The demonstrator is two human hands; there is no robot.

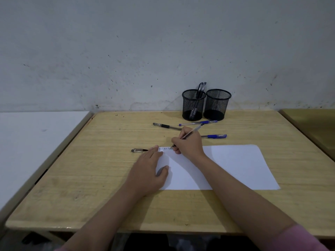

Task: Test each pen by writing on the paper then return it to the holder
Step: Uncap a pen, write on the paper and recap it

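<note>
While the head camera looked down, a wooden desk [101, 178] filled most of the view, set against a scuffed pale wall [126, 51], with a white surface [32, 142] adjoining at left. On the desk lay a white sheet of paper [235, 167], near the middle-right. The left hand [149, 169] rested flat on the sheet's left edge, fingers straight and held together, thumb spread out onto the paper. The right hand [189, 144] sat at the sheet's top-left corner, fingers curled and pinching a clear-barrelled pen [190, 134]; its tip touched the paper beside a short line of handwritten marks [164, 148]. Two black mesh holders stood side by side at the back edge near the wall: the left holder [193, 105] contained two dark pens [198, 95] leaning to the right, the right holder [217, 105] showed no contents. Loose pens lay on the desk between holders and paper: a black-grip pen [165, 126], a blue-capped pen [198, 123] just in front of the holders, and another blue pen [215, 136] partly hidden behind the right hand. A dark pen cap or short pen [138, 150] lay just left of the left fingertips; which one could not be told.
</note>
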